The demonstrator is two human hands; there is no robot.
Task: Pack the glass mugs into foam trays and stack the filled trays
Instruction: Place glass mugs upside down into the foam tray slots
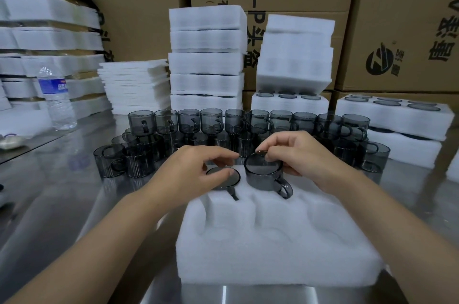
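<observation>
A white foam tray with several round pockets lies on the steel table in front of me. One smoky glass mug sits sunk in the tray's far left pocket, handle toward me; my left hand hovers over it, fingers curled on its rim. A second smoky mug stands half out of the far middle pocket, handle pointing near-right. My right hand grips this mug's rim from behind with fingers and thumb. Several more mugs stand stacked in two layers behind the tray.
Filled foam trays are stacked at the right, more trays and foam sheets behind the mugs. A water bottle stands at the left. Cardboard boxes wall off the back.
</observation>
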